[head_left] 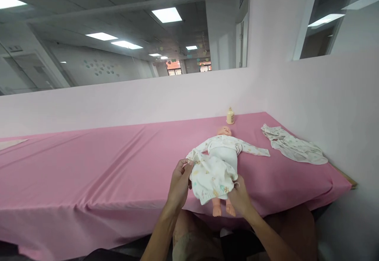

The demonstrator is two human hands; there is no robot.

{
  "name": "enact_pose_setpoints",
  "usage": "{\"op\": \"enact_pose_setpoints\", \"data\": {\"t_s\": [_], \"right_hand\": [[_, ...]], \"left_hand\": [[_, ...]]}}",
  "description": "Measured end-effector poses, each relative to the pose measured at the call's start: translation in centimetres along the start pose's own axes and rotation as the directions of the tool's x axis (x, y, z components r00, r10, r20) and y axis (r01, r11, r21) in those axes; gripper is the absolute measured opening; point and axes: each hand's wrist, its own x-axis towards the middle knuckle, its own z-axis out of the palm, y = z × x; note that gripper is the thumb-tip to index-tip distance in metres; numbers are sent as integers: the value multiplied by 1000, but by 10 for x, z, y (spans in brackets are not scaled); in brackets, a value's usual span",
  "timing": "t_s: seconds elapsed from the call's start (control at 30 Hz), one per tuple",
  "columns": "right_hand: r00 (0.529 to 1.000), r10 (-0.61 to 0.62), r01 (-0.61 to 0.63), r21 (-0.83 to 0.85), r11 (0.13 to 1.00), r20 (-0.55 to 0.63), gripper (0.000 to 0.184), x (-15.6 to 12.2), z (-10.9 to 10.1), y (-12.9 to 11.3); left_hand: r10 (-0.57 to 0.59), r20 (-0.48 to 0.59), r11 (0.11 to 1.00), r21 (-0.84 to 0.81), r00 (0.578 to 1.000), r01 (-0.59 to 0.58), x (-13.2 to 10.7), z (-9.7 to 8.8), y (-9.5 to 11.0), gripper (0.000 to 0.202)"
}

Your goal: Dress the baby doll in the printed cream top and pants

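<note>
Both forearms reach up and forward from the lower edge of the view, slanting toward each other. The left hand (181,174) is nearly closed, thumb and fingers pinching the upper left edge of one patterned white garment (212,177). The right hand (240,194) is curled at the garment's lower right edge, gripping it, though the fabric partly hides its fingertips. The garment is held bunched between the two hands, above the lower body of one doll (226,155).

The doll lies on its back, its head away from the person and its two bare feet (217,209) showing below the garment at the near edge of the counter (124,166). It wears one patterned long-sleeved top (254,149), both sleeves spread sideways. Just beyond its head stands one pump bottle (230,117). To the right, near the wall (340,107), lies a crumpled patterned cloth (293,145). One pink cover (44,229) drapes the counter.
</note>
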Motion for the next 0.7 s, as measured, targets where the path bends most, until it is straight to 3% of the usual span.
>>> {"op": "enact_pose_setpoints", "data": {"t_s": [0.13, 0.27, 0.33, 0.47, 0.6, 0.7], "right_hand": [[999, 36, -36, -30, 999, -29, 32, 0, -1, -12], [998, -69, 68, -91, 994, -10, 27, -1, 7, -26], [990, -139, 139, -125, 982, 15, 21, -2, 10, -31], [975, -217, 222, -167, 961, 46, 15, -4, 11, -36], [963, -269, 264, -187, 946, -1, 14, -1, 3, -42], [943, -330, 333, -174, 927, 42, 14, 2, -1, -51]], "left_hand": [[157, 59, 976, 144, 986, -164, -15, -2, -1, 47], [261, 356, 871, 314, 897, -378, -32, -5, 17, 56], [254, 435, 819, 379, 864, -431, -37, -5, 26, 57], [204, 382, 715, 571, 902, -403, -40, -6, 35, 29], [278, 243, 629, 685, 929, -367, -32, -18, 49, 27], [328, 117, 637, 705, 937, -311, -24, -28, 73, 23]]}}
